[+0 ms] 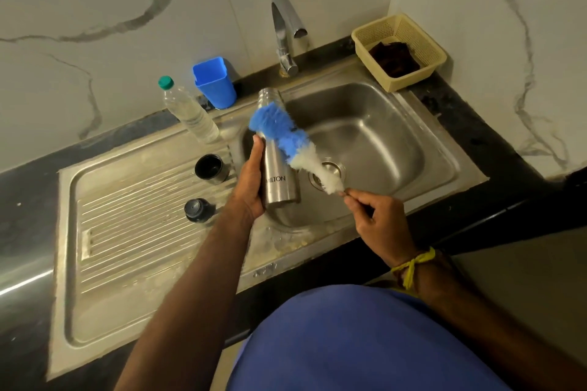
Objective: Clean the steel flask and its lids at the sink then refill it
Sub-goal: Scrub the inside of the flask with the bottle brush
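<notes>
- Flask (279, 174): steel, uncapped, held tilted over the left edge of the sink (381, 136), its mouth pointing away toward the tap (284, 32); the word "MILTON" shows on its side.
- Left hand (251, 181): wrapped round the lower body of the flask from the left, thumb lying along the near side.
- Brush (286, 133): blue and white bristles, lying across the outside of the flask near its neck, the white end slanting down over the sink drain (328, 173).
- Right hand (378, 216): fingers curled, fingertips pinching the thin handle of the brush just below the white bristles; yellow thread (413, 265) is tied at the wrist.
- Lids: a black cup-like lid (211, 168) stands open side up on the drainboard (133, 232) just left of the flask; a dark stopper (198, 209) sits nearer, also left of the flask.
- Water bottle (187, 111): clear plastic with a green cap, standing behind the lids, left of the flask's mouth.
- Blue cup (214, 82): against the wall, just beside the bottle.
- Basket (400, 51): cream plastic, well to the right of the flask beyond the tap, holding a dark cloth (395, 59).
</notes>
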Tool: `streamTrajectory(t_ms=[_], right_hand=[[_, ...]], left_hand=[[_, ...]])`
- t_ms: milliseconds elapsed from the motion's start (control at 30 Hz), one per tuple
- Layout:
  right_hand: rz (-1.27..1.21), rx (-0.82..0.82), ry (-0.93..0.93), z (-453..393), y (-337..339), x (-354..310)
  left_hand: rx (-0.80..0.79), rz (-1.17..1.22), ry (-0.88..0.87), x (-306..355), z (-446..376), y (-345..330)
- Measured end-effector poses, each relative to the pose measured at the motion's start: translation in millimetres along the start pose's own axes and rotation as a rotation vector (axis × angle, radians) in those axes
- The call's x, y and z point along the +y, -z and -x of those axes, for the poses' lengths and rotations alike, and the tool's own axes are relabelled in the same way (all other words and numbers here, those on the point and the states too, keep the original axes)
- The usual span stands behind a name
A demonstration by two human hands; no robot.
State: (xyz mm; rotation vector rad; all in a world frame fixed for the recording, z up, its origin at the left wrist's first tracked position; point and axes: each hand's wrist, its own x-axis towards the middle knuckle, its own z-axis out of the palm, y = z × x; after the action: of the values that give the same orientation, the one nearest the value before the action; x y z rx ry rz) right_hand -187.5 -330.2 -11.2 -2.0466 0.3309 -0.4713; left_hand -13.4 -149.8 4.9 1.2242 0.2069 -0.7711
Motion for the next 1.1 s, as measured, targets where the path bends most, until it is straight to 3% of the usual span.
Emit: streamTrajectory(t_ms=[167, 367, 533, 767, 933, 1100], right_hand=[[0.018, -0.007, 0.026, 7.8, 13.0, 5.2], [0.034, -0.071, 0.088, 22.2, 16.6, 11.4], [0.013, -0.060, 0.068, 23.1, 27.4, 16.5], [0.051, -0.033, 0.090, 9.3, 27.3, 13.7], [0.057, 0.038, 0.025, 7.0, 28.4, 18.1], [0.066, -0.006, 0.038, -0.3, 20.3, 9.1]], left_hand=[[0.084, 0.104, 0.008, 13.9, -8.4, 6.2], [-0.003, 0.333, -0.056, 23.3, -14.7, 2.3], [-0.092, 0.211, 0.024, 35.8, -15.3, 4.0], [0.026, 0.149, 0.003, 28.5, -18.6, -7.6], [-0.004, 0.172, -0.002, 16.3, -16.1, -3.7], [-0.004, 0.065, 0.004, 3.9, -11.4, -5.5]])
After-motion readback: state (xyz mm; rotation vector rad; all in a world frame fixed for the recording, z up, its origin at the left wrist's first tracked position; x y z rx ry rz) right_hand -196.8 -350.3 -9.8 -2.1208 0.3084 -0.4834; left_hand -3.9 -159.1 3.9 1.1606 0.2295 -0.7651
